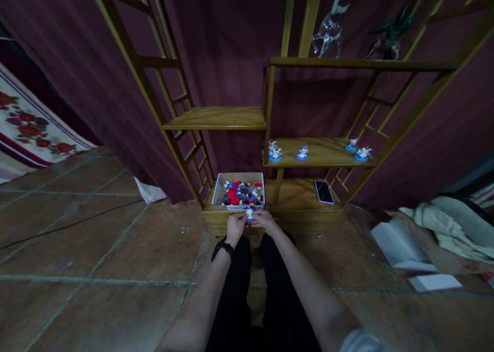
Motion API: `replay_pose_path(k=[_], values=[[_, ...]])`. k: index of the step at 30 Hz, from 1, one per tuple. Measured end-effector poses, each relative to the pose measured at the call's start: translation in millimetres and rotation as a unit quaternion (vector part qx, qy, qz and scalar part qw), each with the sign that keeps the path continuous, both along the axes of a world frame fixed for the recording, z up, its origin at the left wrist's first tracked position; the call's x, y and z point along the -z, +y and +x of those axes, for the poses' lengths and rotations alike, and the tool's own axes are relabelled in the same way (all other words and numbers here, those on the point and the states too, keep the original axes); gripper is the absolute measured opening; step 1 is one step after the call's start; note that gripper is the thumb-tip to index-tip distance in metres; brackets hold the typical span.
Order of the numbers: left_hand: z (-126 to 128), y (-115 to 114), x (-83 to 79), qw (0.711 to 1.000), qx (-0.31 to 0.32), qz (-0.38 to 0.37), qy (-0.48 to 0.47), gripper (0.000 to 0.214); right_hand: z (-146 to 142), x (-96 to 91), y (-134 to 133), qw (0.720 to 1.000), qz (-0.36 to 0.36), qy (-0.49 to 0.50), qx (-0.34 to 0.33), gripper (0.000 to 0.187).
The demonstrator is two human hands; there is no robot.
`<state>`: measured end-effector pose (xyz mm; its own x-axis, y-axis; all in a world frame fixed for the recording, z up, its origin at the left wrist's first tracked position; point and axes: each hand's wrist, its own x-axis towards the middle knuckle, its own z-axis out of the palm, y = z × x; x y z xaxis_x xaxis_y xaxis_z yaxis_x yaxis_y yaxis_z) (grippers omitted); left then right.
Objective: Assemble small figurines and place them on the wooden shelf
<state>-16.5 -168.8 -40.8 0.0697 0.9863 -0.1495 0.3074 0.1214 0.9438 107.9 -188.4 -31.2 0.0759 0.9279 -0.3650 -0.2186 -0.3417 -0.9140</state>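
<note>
Both hands meet just in front of a wooden shelf unit, pinching a small blue-and-white figurine [250,213] between them. My left hand [235,224], with a black watch on the wrist, grips its left side. My right hand [264,220] grips its right side. Right behind the hands, on the lowest shelf, stands an open cardboard box [219,185] filled with several red, blue and dark small pieces. Several similar figurines on blue bases [302,154] stand on the low right shelf [324,159].
A phone [323,191] lies flat on the bottom shelf to the right of the box. A glass deer [329,30] and a dark figure [390,35] stand on the top shelf. Crumpled cloth [443,221] and white paper [393,244] lie on the tiled floor at right.
</note>
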Motion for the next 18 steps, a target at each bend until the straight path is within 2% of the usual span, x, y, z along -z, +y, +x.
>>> replay_pose_path(k=[5,10,14,18], values=[[1,-9,-10.0,0.982,0.009,0.074,0.171,0.022,-2,3.7,0,0.999,0.015,-0.039,0.005,0.006],[1,-14,-15.7,0.971,0.023,0.087,0.223,0.024,-2,7.8,-1,0.999,0.027,-0.046,-0.002,0.006],[2,-20,-16.1,0.943,0.032,0.128,0.305,0.027,-2,11.8,-3,0.993,0.055,-0.100,-0.002,0.008],[4,-25,-16.7,0.923,0.044,0.126,0.361,0.030,-2,13.0,-7,0.988,0.083,-0.128,-0.010,0.014]])
